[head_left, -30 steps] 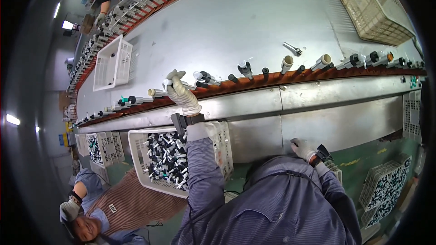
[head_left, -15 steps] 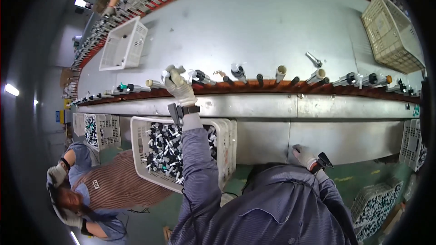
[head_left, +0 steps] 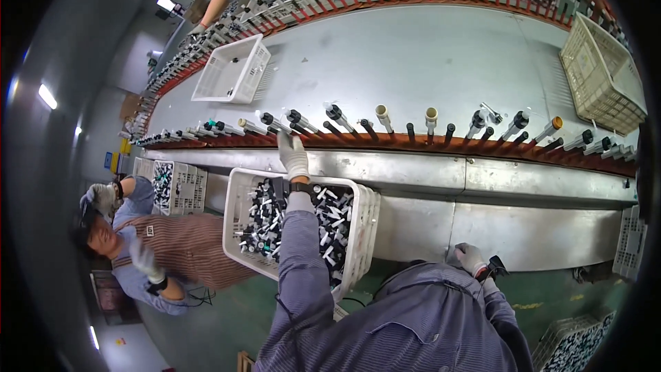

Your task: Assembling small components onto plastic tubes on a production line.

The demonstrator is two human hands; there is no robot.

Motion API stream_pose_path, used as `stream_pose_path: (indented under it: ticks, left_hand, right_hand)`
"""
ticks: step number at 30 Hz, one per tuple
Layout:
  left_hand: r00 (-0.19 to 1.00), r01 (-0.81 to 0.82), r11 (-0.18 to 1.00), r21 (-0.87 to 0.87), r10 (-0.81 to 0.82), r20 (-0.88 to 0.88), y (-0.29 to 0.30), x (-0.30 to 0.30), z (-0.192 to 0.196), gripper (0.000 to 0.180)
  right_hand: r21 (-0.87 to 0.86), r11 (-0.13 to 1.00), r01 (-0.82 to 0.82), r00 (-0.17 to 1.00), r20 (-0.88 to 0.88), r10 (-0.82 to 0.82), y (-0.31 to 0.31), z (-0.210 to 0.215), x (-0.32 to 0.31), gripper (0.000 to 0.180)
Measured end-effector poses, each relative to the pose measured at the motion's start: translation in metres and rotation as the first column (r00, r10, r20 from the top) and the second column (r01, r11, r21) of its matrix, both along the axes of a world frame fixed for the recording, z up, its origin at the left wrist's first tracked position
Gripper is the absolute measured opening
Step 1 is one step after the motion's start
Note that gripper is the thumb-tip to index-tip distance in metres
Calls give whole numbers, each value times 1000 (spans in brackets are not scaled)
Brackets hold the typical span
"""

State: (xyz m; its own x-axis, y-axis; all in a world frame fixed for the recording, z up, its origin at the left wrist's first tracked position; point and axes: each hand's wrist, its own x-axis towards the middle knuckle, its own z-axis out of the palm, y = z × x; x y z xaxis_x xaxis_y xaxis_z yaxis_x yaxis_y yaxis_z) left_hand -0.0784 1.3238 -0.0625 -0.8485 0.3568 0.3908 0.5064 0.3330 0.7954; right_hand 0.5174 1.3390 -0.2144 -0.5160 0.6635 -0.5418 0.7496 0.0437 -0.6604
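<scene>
My left hand (head_left: 294, 156), in a pale glove with a dark wrist strap, reaches to the front rail of pegs (head_left: 330, 143). Its fingers are stretched out and I see nothing held in them. Just beyond the fingertips, a black-and-white pump-like part (head_left: 274, 122) is tilted on a peg, with a similar part (head_left: 301, 120) to its right. Below the left forearm, a white crate (head_left: 233, 231) holds many small black and white parts (head_left: 334, 217). My right hand (head_left: 470, 259), also gloved, is low by the metal panel, fingers curled together; what they hold, if anything, cannot be made out.
Cream tubes (head_left: 383, 117) and bare black pegs (head_left: 410, 132) line the rail. A white crate (head_left: 244, 89) and a beige crate (head_left: 575, 72) stand on the metal table (head_left: 413, 55). A co-worker in a striped apron (head_left: 186, 248) is at left; others work across the table.
My left hand has drawn back from a part on the rail and lowered toward me. The view has shifted, showing more of the far side. The left co-worker's hand has moved down.
</scene>
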Motion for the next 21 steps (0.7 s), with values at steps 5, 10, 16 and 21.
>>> stream_pose_path:
  ticks: [5,10,16,21]
  left_hand:
    - [986,55,998,-3,-54,157,-49,62,-15,37]
    - [996,70,997,15,-70,55,-96,125,-2,26]
    - [959,278,757,-591,-184,216,-158,171,4,45]
    - [979,164,660,-733,-201,37,-180,208,24,48]
  right_hand:
    - [-15,1000,3,1000,-6,-3,-11,-2,13,34]
    - [16,1000,14,998,-58,-13,-4,-11,4,33]
    - [41,994,-102,992,-77,104,-13,-28,7,34]
    - [61,990,-128,985,-107,134,-49,-9,35,32]
